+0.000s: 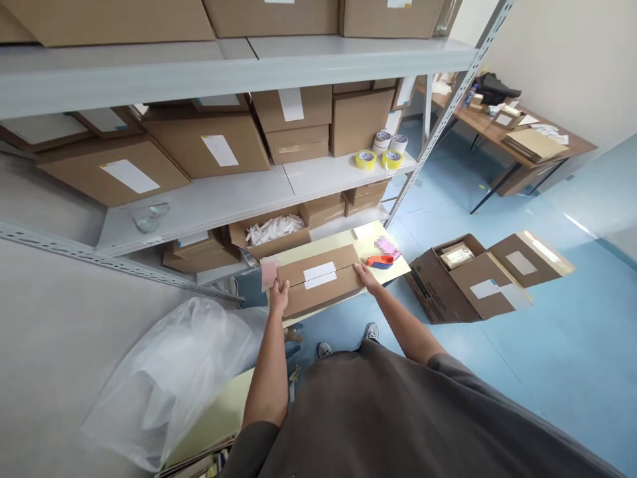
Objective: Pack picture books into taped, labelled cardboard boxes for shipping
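A long brown cardboard box (323,295) with its top flaps meeting along a seam lies on a pale yellow table (395,268). A white label (320,275) spans that seam. My left hand (279,296) grips the box at its left end, thumb on top. At the opposite end, my right hand (366,276) holds the right edge, fingers bent around it. Just beyond my right hand sits an orange and blue tape dispenser (380,261), beside a pink blurred item (387,246). Past the left end of the box is a pink sheet (270,273).
A grey metal shelf (239,199) with boxes and tape rolls (393,159) rises behind the table. On the floor to the right stands an open carton (438,292). A clear plastic bag (184,372) bulges at the left. A wooden desk (562,156) stands farther back.
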The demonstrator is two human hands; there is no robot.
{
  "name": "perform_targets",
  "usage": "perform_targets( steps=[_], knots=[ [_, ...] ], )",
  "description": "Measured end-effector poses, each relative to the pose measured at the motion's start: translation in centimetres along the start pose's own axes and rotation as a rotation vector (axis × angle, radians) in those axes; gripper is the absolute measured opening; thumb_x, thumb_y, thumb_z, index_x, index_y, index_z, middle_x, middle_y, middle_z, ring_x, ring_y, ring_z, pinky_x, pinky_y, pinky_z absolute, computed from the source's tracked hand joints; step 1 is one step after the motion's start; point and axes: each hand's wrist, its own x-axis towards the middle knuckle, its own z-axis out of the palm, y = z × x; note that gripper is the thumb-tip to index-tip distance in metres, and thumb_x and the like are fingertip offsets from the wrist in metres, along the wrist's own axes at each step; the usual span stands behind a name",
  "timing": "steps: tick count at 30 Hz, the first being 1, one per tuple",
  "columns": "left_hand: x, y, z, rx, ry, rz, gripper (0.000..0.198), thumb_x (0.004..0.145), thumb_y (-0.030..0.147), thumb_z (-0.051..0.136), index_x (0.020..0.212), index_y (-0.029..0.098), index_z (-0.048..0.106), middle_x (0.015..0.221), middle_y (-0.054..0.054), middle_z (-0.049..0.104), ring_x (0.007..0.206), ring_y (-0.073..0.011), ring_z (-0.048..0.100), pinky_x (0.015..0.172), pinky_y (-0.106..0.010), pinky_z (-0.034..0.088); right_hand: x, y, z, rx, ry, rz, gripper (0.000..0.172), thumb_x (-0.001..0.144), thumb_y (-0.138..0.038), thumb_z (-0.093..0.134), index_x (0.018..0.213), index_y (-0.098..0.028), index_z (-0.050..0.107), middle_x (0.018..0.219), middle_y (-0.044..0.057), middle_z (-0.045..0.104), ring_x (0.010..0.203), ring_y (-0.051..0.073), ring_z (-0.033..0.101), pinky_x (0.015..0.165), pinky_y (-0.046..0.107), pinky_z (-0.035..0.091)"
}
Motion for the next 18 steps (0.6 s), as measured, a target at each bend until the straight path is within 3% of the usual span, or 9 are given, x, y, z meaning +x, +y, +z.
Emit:
perform_targets(
  steps=[4, 6, 9, 12, 14, 18],
  knots=[
    [0.3, 0.0, -0.1, 0.069, 0.025, -0.05, 0.065, 0.105, 0.051, 0.053, 0.16, 0.017, 0.051, 0.149, -0.017, 0.069, 0.14, -0.0333, 0.063, 0.115, -0.044, 0.051, 1.2, 0.5, -2.3, -0.133, 0.19, -0.033, 0.061, 0.099, -0.062, 0.052, 0.143, -0.021, 0.066, 0.146, 0.015, 0.069, 0.136, 0.033, 0.062, 0.12, 0.048, 0.045],
    [0.5, 0.2, -0.2, 0.087, 0.021, -0.058, 0.062, 0.105, 0.047, 0.052, 0.159, 0.016, 0.052, 0.151, -0.018, 0.067, 0.141, -0.0341, 0.062, 0.117, -0.046, 0.05, 2.2, 0.7, -5.2, -0.208, 0.274, -0.099, 0.055, 0.1, -0.048, 0.051, 0.144, -0.019, 0.065, 0.149, 0.017, 0.067, 0.14, 0.032, 0.059, 0.122, 0.047, 0.044],
    [0.7, 0.7, -0.3, 0.09, 0.019, -0.086, 0.06, 0.105, 0.044, 0.053, 0.157, 0.016, 0.053, 0.152, -0.017, 0.066, 0.141, -0.0325, 0.062, 0.118, -0.045, 0.049, 3.8, 1.3, -10.6, -0.366, 0.295, -0.109, 0.052, 0.095, -0.028, 0.051, 0.144, -0.015, 0.065, 0.149, 0.017, 0.066, 0.142, 0.031, 0.057, 0.122, 0.044, 0.043],
    [0.7, 1.2, -0.4, 0.091, 0.044, -0.122, 0.059, 0.103, 0.045, 0.056, 0.157, 0.019, 0.054, 0.146, -0.014, 0.071, 0.138, -0.0316, 0.064, 0.116, -0.045, 0.052, 5.2, 2.5, -15.4, -0.53, 0.231, -0.036, 0.052, 0.091, -0.019, 0.055, 0.141, -0.012, 0.066, 0.144, 0.019, 0.068, 0.135, 0.031, 0.061, 0.117, 0.04, 0.047],
    [0.5, 1.3, -0.3, 0.089, 0.056, -0.135, 0.058, 0.103, 0.043, 0.057, 0.155, 0.02, 0.056, 0.144, -0.013, 0.072, 0.137, -0.0319, 0.065, 0.116, -0.047, 0.053, 6.0, 3.7, -17.4, -0.596, 0.138, -0.02, 0.052, 0.09, -0.015, 0.059, 0.141, -0.014, 0.066, 0.138, 0.017, 0.072, 0.126, 0.03, 0.065, 0.109, 0.036, 0.05],
    [-0.1, 1.6, -0.1, 0.119, 0.109, -0.113, 0.046, 0.103, 0.041, 0.059, 0.144, 0.021, 0.066, 0.139, -0.01, 0.076, 0.13, -0.0281, 0.07, 0.112, -0.04, 0.056, 8.4, 6.9, -18.1, -0.706, -0.075, -0.02, 0.052, 0.086, -0.012, 0.068, 0.138, -0.02, 0.068, 0.131, 0.011, 0.076, 0.114, 0.027, 0.068, 0.099, 0.032, 0.052]
  ],
)
